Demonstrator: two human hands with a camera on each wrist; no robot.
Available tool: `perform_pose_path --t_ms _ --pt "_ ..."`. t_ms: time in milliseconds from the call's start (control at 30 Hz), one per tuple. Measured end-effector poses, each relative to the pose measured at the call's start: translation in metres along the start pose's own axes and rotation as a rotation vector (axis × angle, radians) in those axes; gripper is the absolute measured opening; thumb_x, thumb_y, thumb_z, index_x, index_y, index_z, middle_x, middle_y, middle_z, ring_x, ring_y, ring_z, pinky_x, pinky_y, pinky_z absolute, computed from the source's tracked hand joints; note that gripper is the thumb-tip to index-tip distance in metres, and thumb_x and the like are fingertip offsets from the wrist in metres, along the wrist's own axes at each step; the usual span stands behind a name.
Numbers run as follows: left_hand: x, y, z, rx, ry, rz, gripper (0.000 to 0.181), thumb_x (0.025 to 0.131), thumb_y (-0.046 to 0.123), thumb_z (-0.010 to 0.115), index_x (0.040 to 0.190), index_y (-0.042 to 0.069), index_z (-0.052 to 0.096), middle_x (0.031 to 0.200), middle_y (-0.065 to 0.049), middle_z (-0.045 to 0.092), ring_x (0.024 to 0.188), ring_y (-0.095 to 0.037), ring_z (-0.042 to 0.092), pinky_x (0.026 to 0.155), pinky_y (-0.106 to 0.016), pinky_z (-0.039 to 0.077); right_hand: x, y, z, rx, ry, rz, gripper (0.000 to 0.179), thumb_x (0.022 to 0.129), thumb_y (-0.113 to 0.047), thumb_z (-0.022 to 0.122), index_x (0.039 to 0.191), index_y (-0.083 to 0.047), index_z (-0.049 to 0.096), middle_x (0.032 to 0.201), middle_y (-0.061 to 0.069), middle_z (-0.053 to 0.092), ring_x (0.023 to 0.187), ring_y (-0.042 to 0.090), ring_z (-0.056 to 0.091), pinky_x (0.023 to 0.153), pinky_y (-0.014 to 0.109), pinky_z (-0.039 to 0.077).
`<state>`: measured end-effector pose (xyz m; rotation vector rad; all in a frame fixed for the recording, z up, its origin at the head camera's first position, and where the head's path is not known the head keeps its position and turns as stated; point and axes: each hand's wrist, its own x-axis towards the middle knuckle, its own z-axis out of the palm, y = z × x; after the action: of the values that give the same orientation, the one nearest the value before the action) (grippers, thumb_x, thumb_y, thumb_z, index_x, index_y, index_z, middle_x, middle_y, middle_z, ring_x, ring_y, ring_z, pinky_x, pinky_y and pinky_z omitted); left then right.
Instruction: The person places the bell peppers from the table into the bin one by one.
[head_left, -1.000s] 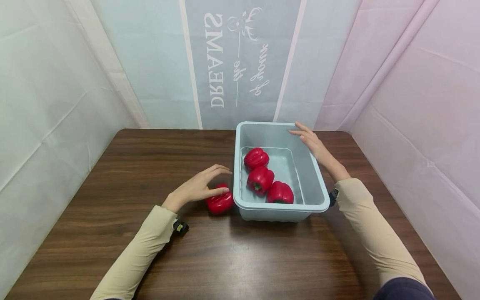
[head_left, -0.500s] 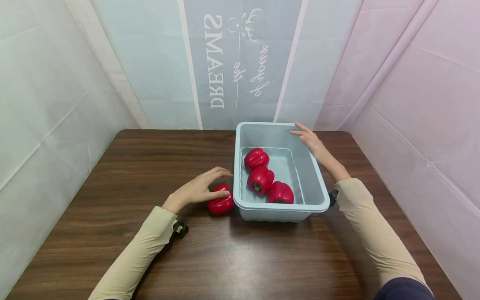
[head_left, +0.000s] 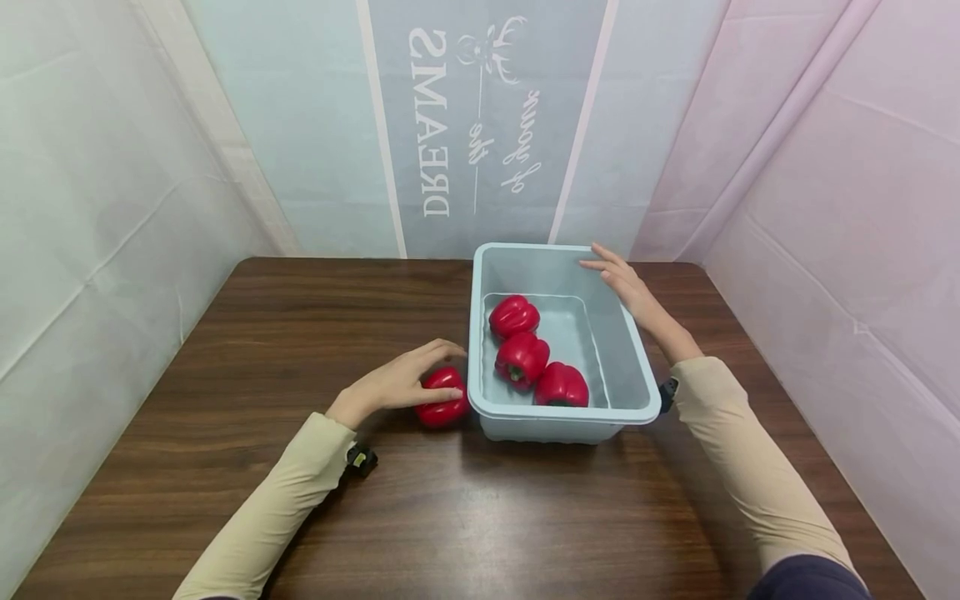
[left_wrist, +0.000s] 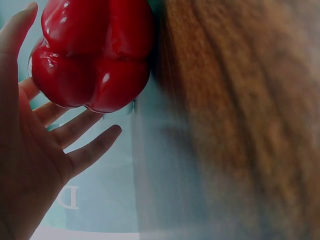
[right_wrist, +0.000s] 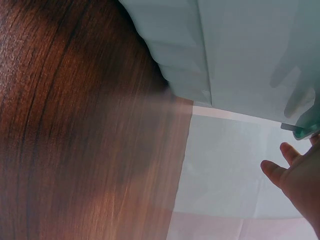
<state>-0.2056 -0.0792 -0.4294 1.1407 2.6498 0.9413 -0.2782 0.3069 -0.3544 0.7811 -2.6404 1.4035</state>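
A shiny red bell pepper (head_left: 442,414) lies on the table, just left of a pale blue plastic bin (head_left: 566,413). My left hand (head_left: 401,383) reaches over it from the left, thumb across the near side and fingers beyond it. In the left wrist view, those fingers are spread and loosely extended behind the lobed pepper (left_wrist: 95,55). Three more red bell peppers, a far one (head_left: 513,317), a middle one (head_left: 522,360) and a near one (head_left: 562,385), lie in the bin's left half. My right hand (head_left: 630,292) rests on the bin's far right rim, its fingers extended.
A dark wood-grain table (head_left: 300,317) bears everything. Behind it hangs a printed cloth (head_left: 480,125) with mirrored lettering, and pale sheets close off the left side (head_left: 97,217) and right side (head_left: 840,233).
My left hand has settled slightly lower and to the right, its thumb further over the pepper, which has shifted a little toward the bin. The right hand and bin stay in place.
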Motion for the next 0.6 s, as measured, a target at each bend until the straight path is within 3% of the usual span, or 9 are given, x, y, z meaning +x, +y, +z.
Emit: perform_pose_path --t_ms 67,200,600 --pt "0.0000 0.0006 0.0005 -0.002 -0.011 -0.014 0.067 0.078 0.064 0.058 0.131 0.025 0.045 0.128 0.002 0.049 0.112 -0.012 0.049 0.086 -0.029 0.050 -0.0018 -0.0099 0.0001 0.007 -0.005 0.008 0.039 0.096 -0.005 0.034 0.131 0.010 0.043 0.151 0.022 0.015 0.140 0.038 0.005 0.105 0.066 0.010" --pt "-0.0001 0.0023 0.0020 0.001 -0.025 -0.038 0.065 0.077 0.063 0.060 0.130 0.030 0.043 0.127 0.007 0.048 0.109 -0.003 0.047 0.083 -0.024 0.050 -0.0016 -0.0088 0.0002 0.005 -0.001 0.012 0.039 0.096 -0.005 0.035 0.131 0.010 0.044 0.152 0.021 0.015 0.140 0.037 0.006 0.106 0.065 0.009" --pt "0.0006 0.0028 0.0070 0.015 -0.042 -0.028 0.066 0.077 0.064 0.060 0.129 0.027 0.045 0.121 0.015 0.047 0.105 -0.002 0.049 0.081 -0.022 0.049 -0.0026 -0.0112 0.0009 -0.007 -0.002 -0.007 0.039 0.095 -0.004 0.034 0.130 0.011 0.043 0.151 0.021 0.015 0.140 0.038 0.006 0.105 0.065 0.008"
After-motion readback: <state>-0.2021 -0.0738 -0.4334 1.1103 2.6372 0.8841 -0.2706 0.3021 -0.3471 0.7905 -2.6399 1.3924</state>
